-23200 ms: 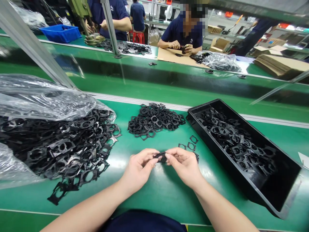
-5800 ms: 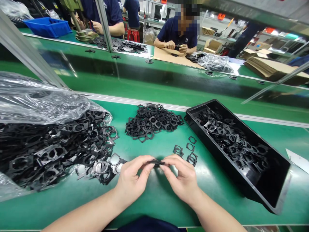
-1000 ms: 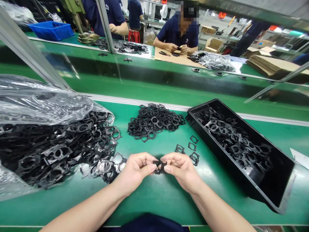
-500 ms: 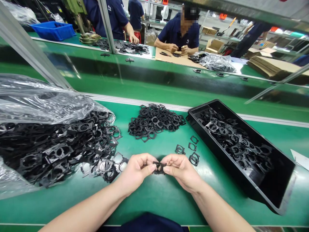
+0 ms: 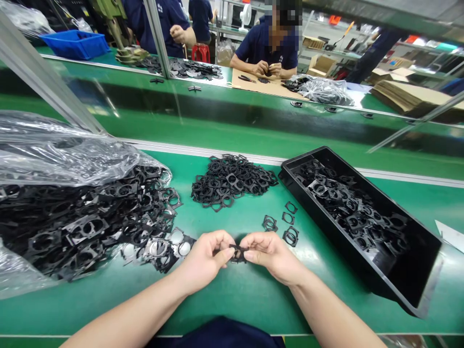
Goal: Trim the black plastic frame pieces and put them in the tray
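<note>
The left hand and right hand pinch one black stamped frame between them. Loose frames lie just beyond, beside a black plastic tray on the green desk.

Factory line, green assembly bench, piled black parts (navy-uniformed workers)

We're riding on the person's head here, one camera, tipped forward and down over the green bench. Right up close, the left hand and right hand sit low and centre, with the person's navy shirt just peeking in along the bottom edge. The black tray is close by on our right. Looking farther out, we see across to a second bench and a co-worker facing us, well away.
</note>
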The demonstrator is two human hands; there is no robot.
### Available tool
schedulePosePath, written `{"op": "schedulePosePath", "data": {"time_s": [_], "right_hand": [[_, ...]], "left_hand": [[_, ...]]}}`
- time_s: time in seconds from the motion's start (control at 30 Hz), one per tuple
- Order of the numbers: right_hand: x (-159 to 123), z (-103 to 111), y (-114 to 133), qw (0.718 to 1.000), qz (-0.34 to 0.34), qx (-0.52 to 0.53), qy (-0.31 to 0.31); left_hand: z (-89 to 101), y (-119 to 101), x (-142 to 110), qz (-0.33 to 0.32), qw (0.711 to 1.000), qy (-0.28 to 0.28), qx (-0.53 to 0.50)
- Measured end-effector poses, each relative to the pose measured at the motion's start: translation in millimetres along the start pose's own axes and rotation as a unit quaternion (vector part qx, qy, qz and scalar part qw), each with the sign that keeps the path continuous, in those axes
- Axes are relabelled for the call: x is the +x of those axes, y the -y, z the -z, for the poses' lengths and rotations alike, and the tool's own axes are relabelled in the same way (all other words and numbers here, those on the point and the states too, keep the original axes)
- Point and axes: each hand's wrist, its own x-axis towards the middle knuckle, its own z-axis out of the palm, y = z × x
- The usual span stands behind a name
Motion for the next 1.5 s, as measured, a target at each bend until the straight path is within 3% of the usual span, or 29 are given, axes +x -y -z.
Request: {"op": "schedulePosePath", "data": {"time_s": [0.23,0.43,0.67,0.83,1.03,1.3,1.4,1.5], "right_hand": [[1.9,-6.0,-1.1,0.999,0.014,0.002,-0.031],[0.7,-3.8,-1.4,0.997,0.035,-0.006,-0.072],[-0.9,-4.8,0.9,0.996,0.03,-0.044,-0.066],[-3.3,-2.4,4.6,0.997,0.047,-0.047,-0.036],[-4.4,-0.9,1.9,0.996,0.062,-0.053,-0.043],[-4.9,-0.6,3.6,0.996,0.072,-0.043,-0.026],[-4.3,-0.1,3.0,0.996,0.075,-0.042,-0.03],[-4.2,-0.8,0.7,0.993,0.08,-0.063,-0.059]], "left_hand": [[1.0,-5.2,0.9,0.017,0.999,-0.037,-0.033],[5.2,-4.1,4.5,0.052,0.998,-0.007,-0.034],[4.8,1.7,4.2,-0.048,0.997,-0.027,-0.049],[6.7,2.9,1.4,-0.073,0.994,0.006,-0.084],[10.1,0.5,4.7,0.01,0.992,0.095,-0.087],[8.8,3.9,7.0,-0.018,0.983,0.113,-0.146],[7.8,4.2,6.1,-0.031,0.987,0.099,-0.126],[7.3,2.6,5.7,-0.033,0.995,0.047,-0.083]]}}
